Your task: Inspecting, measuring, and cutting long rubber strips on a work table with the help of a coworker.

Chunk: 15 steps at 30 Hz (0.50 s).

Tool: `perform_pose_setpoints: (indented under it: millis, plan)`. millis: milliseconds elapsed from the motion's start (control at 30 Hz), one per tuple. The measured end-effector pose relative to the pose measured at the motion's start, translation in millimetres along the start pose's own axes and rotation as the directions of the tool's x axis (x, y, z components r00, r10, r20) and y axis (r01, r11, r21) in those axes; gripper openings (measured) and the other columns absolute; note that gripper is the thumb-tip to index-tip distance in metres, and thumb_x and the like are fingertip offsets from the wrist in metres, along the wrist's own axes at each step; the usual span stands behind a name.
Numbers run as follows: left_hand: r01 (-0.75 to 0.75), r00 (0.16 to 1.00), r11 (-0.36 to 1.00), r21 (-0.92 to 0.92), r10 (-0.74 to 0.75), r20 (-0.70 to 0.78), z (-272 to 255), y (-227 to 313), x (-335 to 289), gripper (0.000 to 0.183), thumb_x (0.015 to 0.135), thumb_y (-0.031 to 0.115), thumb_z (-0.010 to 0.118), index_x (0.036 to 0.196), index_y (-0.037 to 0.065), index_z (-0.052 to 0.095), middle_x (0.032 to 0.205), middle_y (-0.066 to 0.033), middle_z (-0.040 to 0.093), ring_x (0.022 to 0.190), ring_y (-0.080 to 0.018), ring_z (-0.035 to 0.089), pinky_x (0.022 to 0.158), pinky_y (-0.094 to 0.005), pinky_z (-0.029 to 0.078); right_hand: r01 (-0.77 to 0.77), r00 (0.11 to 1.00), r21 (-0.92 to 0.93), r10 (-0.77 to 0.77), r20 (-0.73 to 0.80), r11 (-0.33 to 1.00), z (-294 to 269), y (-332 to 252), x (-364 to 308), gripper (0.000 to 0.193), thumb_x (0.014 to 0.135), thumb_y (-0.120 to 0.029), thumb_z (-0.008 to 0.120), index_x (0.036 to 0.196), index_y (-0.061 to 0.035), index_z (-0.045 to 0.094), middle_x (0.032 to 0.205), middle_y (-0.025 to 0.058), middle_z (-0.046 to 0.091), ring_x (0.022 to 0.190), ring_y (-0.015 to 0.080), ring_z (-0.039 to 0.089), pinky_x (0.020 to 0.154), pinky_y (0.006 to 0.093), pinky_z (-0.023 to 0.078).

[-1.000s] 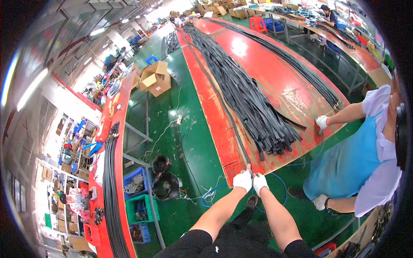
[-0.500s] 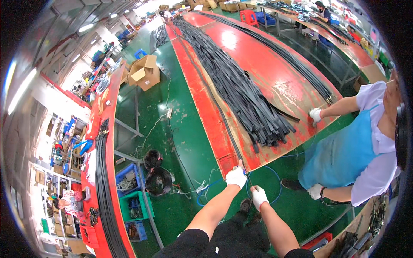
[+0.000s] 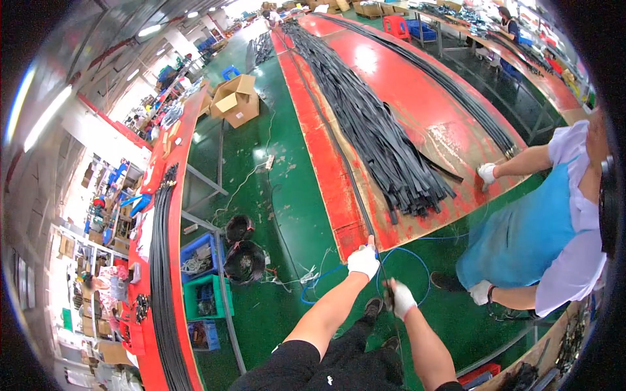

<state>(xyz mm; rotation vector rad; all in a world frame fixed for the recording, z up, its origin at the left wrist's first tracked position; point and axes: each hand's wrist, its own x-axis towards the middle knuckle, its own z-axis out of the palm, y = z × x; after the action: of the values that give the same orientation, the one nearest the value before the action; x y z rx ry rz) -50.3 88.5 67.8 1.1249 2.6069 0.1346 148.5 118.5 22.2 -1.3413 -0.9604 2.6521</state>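
Note:
At the near left corner of the long red table [image 3: 313, 130], my left hand [image 3: 364, 261] in a white glove is closed around the near end of a long black strip [image 3: 352, 182]. The strip runs along the table's left edge toward the far end. Closer to my body, my gloved right hand [image 3: 402, 300] is closed on a thin dark rod-like line [image 3: 382, 268]. This line passes between my two hands and hangs down past the right one. Whether it enters the strip is hidden by my left hand.
A thick heap of black strips [image 3: 385, 150] covers the table's middle. At the right stands a person in a blue apron [image 3: 515, 228], one gloved hand on the table. Blue hose [image 3: 428, 274] loops near my feet. Bins [image 3: 207, 296] and a cardboard box [image 3: 236, 101] are leftward.
The view has shifted, so the scene sits farther right. My right hand has drawn slightly away from my left hand along the thin line. The left hand stays at the table corner.

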Motion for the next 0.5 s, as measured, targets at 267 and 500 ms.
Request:
perform_pose_setpoints:
  millis: [267,500]
  plan:
    - [0.0,0.99,0.995,0.102,0.015,-0.143,13.1,13.0,5.7,0.052,0.102,0.021,0.045,0.152,0.009,0.049,0.103,-0.0215,0.071,0.09,-0.0402,0.073,0.078,-0.052,0.059,0.291,0.9,-0.324,-0.373,-0.225,0.9,10.3,43.6,5.5,0.027,0.108,-0.026,0.056,0.096,-0.0044,0.068,0.069,-0.003,0.049,0.062,0.0089,0.041,0.057,0.0296,0.034]
    - [0.001,0.998,0.994,0.109,0.006,-0.068,21.1,31.5,-8.0,0.061,0.098,0.021,0.049,0.156,0.007,0.042,0.114,-0.024,0.07,0.095,-0.0427,0.074,0.085,-0.0522,0.059,0.295,0.874,-0.418,-0.419,-0.246,0.859,-78.9,167.9,-118.9,0.026,0.107,-0.023,0.055,0.092,-0.005,0.067,0.074,-0.0022,0.052,0.069,0.0086,0.044,0.062,0.0291,0.038]
